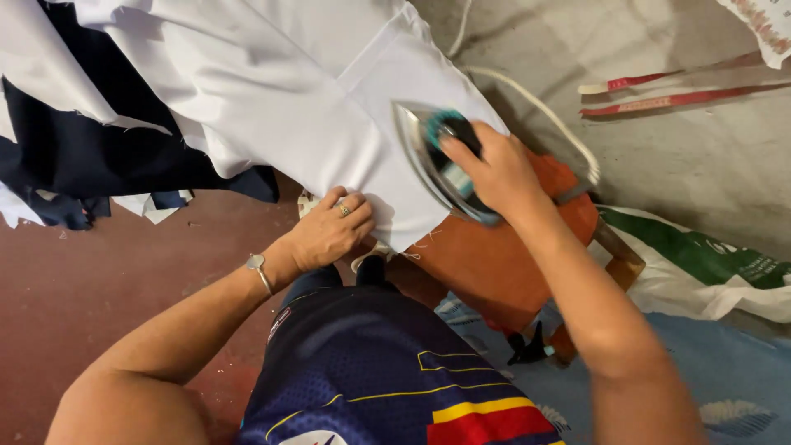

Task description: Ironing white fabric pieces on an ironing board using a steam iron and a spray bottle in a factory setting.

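Iron (437,161): I am looking down at a shiny metal iron with a dark handle and a blue-green part on top. It is sitting flat on the white cloth (329,107), near the cloth's lower corner.

Right hand (494,169): My right hand is wrapping around the iron's handle. The grip is pressed together on the handle, I think so the iron is staying flat and going where I am steering it.

Left hand (329,235): My left hand is lying flat on the edge of the white cloth, fingers together and pressing down, not pinching. I think it is holding the cloth tight so it is not bunching up under the iron. It is wearing a ring, and a bracelet (259,270) is on the wrist.

White cloth: It is looking smooth and plain, with a straight fold line running up from the iron.

Orange pad (494,264): It is sitting under the cloth's corner, I think as a soft table for pressing.

Cord (544,111): A pale cord is curving away behind the iron.

Dark cloth (91,152): Dark blue pieces are lying under the white ones at the left.

Floor (99,272): It is looking reddish brown.
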